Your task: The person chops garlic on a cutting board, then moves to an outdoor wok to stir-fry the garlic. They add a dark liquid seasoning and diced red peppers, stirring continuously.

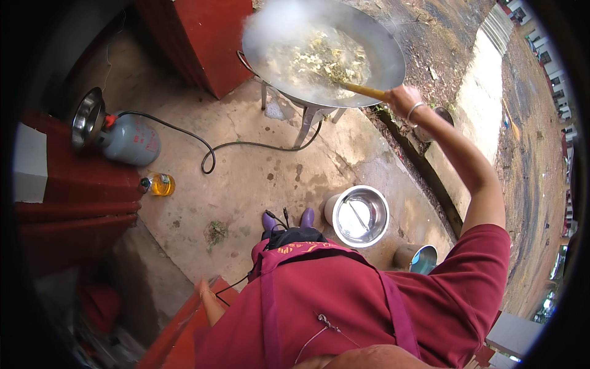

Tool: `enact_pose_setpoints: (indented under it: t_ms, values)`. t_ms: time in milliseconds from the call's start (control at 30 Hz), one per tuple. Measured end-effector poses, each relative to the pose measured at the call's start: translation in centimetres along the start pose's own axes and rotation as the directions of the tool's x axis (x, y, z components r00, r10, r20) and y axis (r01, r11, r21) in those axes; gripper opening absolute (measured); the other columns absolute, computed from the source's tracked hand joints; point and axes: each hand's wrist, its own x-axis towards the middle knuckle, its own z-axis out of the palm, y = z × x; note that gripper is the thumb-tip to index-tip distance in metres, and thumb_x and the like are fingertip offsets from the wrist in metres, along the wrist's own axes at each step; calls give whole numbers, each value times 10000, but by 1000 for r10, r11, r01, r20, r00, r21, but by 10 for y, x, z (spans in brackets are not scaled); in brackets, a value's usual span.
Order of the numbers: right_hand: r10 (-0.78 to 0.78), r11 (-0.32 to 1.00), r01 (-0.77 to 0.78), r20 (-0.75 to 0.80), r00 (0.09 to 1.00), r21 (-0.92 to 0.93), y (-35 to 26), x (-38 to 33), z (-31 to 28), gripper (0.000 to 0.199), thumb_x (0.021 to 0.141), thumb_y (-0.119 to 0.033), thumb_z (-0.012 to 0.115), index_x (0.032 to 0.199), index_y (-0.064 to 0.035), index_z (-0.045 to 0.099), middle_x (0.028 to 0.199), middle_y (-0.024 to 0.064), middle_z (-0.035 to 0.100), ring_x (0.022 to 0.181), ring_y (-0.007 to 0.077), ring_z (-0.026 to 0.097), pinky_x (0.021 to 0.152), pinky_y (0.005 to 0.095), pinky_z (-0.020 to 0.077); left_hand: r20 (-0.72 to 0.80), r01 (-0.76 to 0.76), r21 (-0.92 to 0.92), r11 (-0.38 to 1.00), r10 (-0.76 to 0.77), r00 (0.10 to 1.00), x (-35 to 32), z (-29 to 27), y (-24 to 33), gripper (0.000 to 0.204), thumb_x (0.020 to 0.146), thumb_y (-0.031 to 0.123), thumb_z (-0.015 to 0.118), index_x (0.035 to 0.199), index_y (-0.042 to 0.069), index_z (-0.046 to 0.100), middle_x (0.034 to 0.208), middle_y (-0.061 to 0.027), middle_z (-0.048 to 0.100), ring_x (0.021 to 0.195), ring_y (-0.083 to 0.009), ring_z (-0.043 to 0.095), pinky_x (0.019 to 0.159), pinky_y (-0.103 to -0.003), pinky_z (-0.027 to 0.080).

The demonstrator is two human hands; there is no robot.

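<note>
At the far side, a wide metal wok (387,58) stands on a metal-legged stand (305,126). Pale and green chopped food (326,58) lies in it, with thick steam over its left part. My right hand (404,100), a bracelet at the wrist, is closed round the wooden handle (365,91) of a cooking tool. That handle slants over the near rim into the food, which hides the working end. Low on the left, my left hand (203,286) is beside a red ledge (187,320); its fingers are too small and unclear to read.
A black hose (246,143) runs from a grey gas cylinder (132,141) to the stand. A metal bowl (89,120) and a bottle of yellow oil (162,184) are on the left. A steel pot (358,215) and a bucket (423,258) stand right of my purple boots (307,216). A gutter (424,169) edges the concrete.
</note>
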Motion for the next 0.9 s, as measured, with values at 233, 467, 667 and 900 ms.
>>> enact_pose_setpoints:
  t_ms: [233,467,667,900]
  values:
    - [10,988,26,-229,973,154,-15,-12,53,203,797,-88,465,962,-96,583,635,149,587,620,326,609,517,419,464,9,79,112,991,-80,997,9,-39,-34,433,758,128,535,1134,-80,487,1133,-181,533,995,-277,539,851,-356,419]
    - [32,985,7,-220,975,172,-36,22,90,218,849,-150,424,982,-69,575,661,156,605,613,320,613,511,429,464,-177,41,402,915,34,984,-26,-61,7,455,759,143,545,1153,-75,479,1219,-194,479,1067,-297,510,914,-363,392]
    - [99,980,-49,-263,960,190,-42,53,103,212,846,-139,425,989,-83,572,661,144,608,622,315,618,535,427,478,-210,-41,264,964,99,973,-25,-63,28,465,750,187,558,1134,-68,498,1254,-227,443,1100,-345,486,944,-388,382]
    - [142,990,-142,-200,970,16,5,73,28,201,810,-125,496,918,-187,654,678,73,623,608,236,619,541,349,500,-127,56,447,893,1,992,-54,-62,49,509,749,242,567,1150,-62,488,1198,-241,487,1118,-353,471,947,-388,373]
